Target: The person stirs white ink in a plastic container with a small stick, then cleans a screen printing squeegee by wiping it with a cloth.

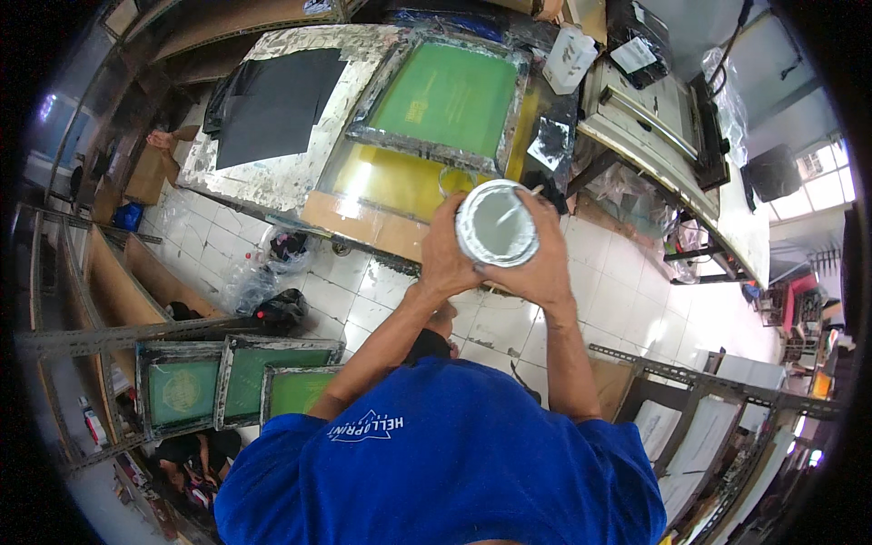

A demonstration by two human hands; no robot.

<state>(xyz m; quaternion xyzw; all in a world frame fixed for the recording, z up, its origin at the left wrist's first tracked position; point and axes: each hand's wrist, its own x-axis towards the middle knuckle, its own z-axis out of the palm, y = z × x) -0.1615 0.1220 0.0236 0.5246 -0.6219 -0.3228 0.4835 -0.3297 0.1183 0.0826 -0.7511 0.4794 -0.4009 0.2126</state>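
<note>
Just nearside and right of the green framed screen (445,95), up in mid-air: one pale can (498,222), mouth toward the camera, rim caked in white. Clamped round its walls from both flanks, a two-handed grip, with the left hand (443,250) and the right hand (549,254) on opposite sides.

Now for the danger! Quite possibly a slip through the fingers, from wet smears on the rim, and a drop to the tiled floor (604,300) nearside of the screen. Or, from too sharp a tilt, a splash across the screen's near edge and the worktop (254,186) under it. Hard to tell how full.

And on to the count! One can, two hands. One green screen on the worktop, one yellow panel (400,193) showing from beneath it. Well nearside and left of that screen, three more framed screens (259,381). Just beyond its far right corner, one white jug (570,59). To its left, black sheets (277,109), overlapping, impossible to number.
</note>
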